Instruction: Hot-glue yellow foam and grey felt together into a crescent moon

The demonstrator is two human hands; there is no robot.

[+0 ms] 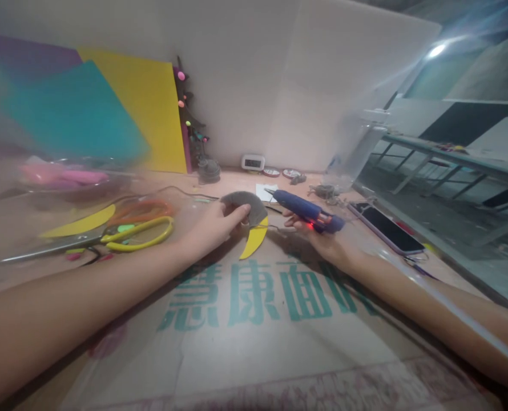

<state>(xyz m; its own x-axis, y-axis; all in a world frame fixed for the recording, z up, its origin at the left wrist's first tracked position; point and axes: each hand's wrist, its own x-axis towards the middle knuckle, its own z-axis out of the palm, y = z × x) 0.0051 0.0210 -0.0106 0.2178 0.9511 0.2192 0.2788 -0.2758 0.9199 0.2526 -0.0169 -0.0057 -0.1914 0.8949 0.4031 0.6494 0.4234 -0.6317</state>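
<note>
Crescent [259, 210], grey and yellow: pinched in the left hand [220, 225], yellow tip toward seven o'clock; lies at ten o'clock from the right hand [316, 235], which holds a blue glue gun [297, 204], nozzle toward ten. Clear container [108, 162], ten o'clock of the left hand: holds pink items [83, 176], blurred.

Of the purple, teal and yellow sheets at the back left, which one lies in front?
The teal sheet: it overlaps both the purple sheet and the yellow sheet, each partly hidden behind it.
</note>
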